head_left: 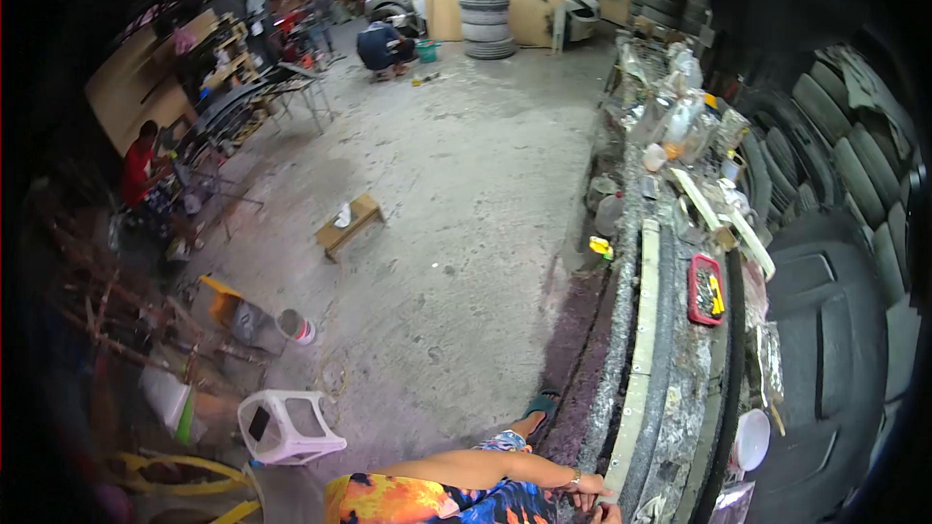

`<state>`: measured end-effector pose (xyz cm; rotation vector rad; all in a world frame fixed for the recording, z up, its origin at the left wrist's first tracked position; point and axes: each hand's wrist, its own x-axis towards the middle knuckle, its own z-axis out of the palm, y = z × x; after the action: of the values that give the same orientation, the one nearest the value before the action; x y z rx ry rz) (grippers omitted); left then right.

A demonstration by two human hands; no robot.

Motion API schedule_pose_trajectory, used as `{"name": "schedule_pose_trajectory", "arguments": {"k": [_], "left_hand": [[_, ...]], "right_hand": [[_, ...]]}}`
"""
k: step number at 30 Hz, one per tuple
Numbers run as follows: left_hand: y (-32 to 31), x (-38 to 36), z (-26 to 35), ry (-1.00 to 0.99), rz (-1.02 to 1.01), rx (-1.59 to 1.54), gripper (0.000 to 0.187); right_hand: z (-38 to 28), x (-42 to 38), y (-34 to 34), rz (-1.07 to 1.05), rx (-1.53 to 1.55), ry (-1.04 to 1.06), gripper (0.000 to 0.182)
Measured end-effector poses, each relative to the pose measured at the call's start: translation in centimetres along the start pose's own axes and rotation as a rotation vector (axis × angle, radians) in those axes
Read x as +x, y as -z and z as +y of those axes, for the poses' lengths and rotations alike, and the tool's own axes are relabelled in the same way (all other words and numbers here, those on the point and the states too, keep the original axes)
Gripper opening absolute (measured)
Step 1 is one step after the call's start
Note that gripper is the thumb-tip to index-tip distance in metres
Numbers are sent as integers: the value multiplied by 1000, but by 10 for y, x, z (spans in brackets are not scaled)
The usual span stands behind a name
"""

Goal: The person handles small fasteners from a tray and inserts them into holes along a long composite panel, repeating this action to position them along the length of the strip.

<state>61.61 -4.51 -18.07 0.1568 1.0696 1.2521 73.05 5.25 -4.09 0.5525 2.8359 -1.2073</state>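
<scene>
At the bottom edge, my left hand (585, 488) reaches in from the left, a band on its wrist. Its fingers are bent together at the near end of a long pale strip (638, 349) with small dots along it. Close below is my right hand (608, 514), mostly cut off by the frame, its visible fingers curled. Whatever sits between the fingers is too small and hidden to name. The strip runs away from me along a grimy, paint-spattered bench (684, 369), beside a dark grey strip (662, 330).
On the bench are a red tray (707, 289) and a white tub (751, 440). Dark seats (815, 320) line the right. A white stool (289, 427) and a small wooden bench (351, 225) stand on the floor. One person (383, 45) crouches far off; another (141, 170) works left.
</scene>
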Motion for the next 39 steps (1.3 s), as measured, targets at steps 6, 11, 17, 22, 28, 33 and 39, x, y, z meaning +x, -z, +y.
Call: {"name": "schedule_pose_trajectory", "arguments": {"k": [6, 11, 17, 22, 28, 33, 39], "left_hand": [[-2, 0, 13, 59, -73, 53, 63], [-2, 1, 21, 100, -80, 67, 62], [-4, 2, 22, 192, -159, -5, 61], [-6, -1, 29, 178, -84, -1, 60], [-24, -15, 48, 173, -52, -6, 56], [-24, -16, 49, 174, -55, -18, 53], [-25, -15, 49, 178, -53, -14, 53]], "right_hand": [[31, 9, -13, 68, -221, 147, 9], [24, 8, -10, 86, -413, 29, 20], [29, 7, -11, 73, -717, 118, 29], [18, -18, -16, 437, 180, -372, 26], [31, -32, -39, 388, 397, -539, 25], [12, -38, -24, 300, 563, -524, 31], [21, -42, -33, 199, 755, -528, 34]]}}
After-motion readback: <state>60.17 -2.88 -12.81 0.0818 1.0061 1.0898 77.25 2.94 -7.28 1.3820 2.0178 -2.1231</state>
